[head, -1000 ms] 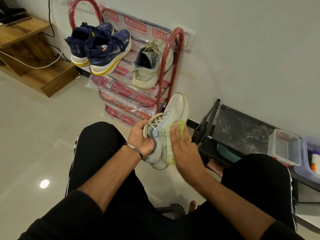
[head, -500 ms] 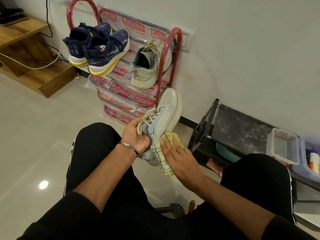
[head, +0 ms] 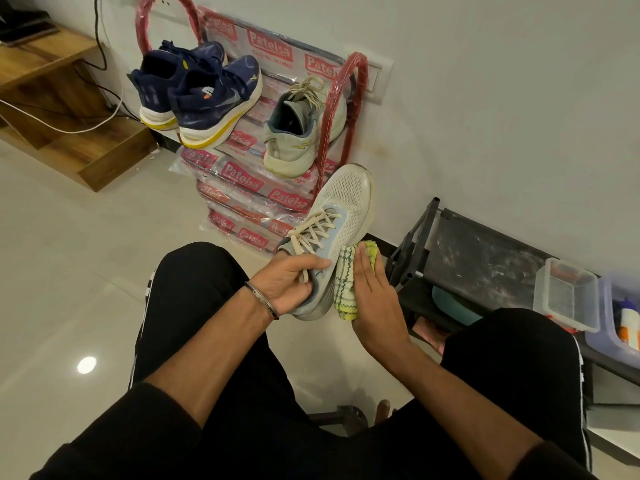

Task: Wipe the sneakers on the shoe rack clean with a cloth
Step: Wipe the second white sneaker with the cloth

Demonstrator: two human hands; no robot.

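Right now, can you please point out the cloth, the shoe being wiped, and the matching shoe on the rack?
cloth (head: 344, 285), head view, on its checked face beside the fingers.
shoe being wiped (head: 348, 195), head view, on the mesh toe.
matching shoe (head: 294, 152), head view, on its side, near the heel.

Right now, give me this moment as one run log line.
left hand: grips pale sneaker | right hand: presses cloth on its side | rack: one pale sneaker, two navy sneakers
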